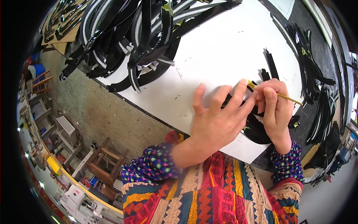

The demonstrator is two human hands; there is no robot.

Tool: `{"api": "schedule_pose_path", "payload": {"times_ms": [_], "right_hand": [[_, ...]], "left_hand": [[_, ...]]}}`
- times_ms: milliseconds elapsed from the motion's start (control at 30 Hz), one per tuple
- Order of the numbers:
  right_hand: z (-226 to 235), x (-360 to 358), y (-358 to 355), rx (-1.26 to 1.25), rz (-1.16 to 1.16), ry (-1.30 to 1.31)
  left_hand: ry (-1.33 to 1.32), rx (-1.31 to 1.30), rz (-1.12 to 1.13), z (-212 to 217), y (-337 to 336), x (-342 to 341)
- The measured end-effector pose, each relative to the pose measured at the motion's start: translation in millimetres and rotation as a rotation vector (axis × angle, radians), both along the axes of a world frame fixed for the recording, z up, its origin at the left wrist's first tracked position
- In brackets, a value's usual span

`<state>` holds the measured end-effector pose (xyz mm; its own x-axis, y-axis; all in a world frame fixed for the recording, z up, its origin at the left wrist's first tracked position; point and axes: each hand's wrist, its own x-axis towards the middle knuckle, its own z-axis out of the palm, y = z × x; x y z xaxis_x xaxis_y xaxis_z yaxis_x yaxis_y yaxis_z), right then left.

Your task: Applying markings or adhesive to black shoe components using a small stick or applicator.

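My left hand (223,117) lies spread over a black strip (257,130) on a white board (209,56), its fingers stretched apart. One fingertip rests by a small yellow piece (251,84) at the strip's end. Close beside it, my right hand (278,108) pinches a thin yellow-brown stick (292,99), whose rear end points to the right. The stick's working end is hidden by the fingers, so I cannot tell its kind. Just beyond the hands lies a short black strip piece (271,63). Part of the black strip is covered by my left hand.
A large heap of black strips with pale grey lines (138,37) covers the board's far left and overhangs its edge. More black strips (307,63) lie along the right. A paper sheet (284,6) is at the far edge. A wooden stool (106,162) stands on the floor at left.
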<state>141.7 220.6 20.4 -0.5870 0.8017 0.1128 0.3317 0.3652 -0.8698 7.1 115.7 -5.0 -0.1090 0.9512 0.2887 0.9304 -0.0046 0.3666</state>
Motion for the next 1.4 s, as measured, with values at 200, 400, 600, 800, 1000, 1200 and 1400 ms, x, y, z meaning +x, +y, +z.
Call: {"api": "schedule_pose_path", "payload": {"times_ms": [200, 400, 600, 800, 1000, 1200, 1400], "right_hand": [[1.2, -0.6, 2.0, 0.049, 0.001, -0.015], [-1.7, 2.2, 3.9, 0.007, 0.035, 0.024], [-2.8, -1.7, -0.7, 0.021, -0.04, 0.061], [2.7, 4.1, 7.5, -0.026, 0.044, 0.04], [3.6, 11.0, -4.8, 0.356, -0.019, -0.09], [-4.2, 13.1, -13.4, 0.596, -0.007, -0.239], [-6.1, 12.5, -12.5, 0.601, -0.075, -0.208]], "left_hand": [[-0.024, -0.028, -0.007, 4.5, 0.5, -0.5], [-0.02, -0.018, -0.008, 1.6, 1.7, 0.9], [0.007, -0.014, -0.01, 2.0, 2.3, 0.2], [0.02, -0.017, -0.023, 3.7, 2.2, -0.8], [-0.001, -0.024, -0.039, 3.5, 2.8, -4.2], [-0.314, 0.087, -0.061, 2.2, -0.3, -13.6], [-0.199, 0.1, -0.048, 7.2, -23.1, -17.5]]}}
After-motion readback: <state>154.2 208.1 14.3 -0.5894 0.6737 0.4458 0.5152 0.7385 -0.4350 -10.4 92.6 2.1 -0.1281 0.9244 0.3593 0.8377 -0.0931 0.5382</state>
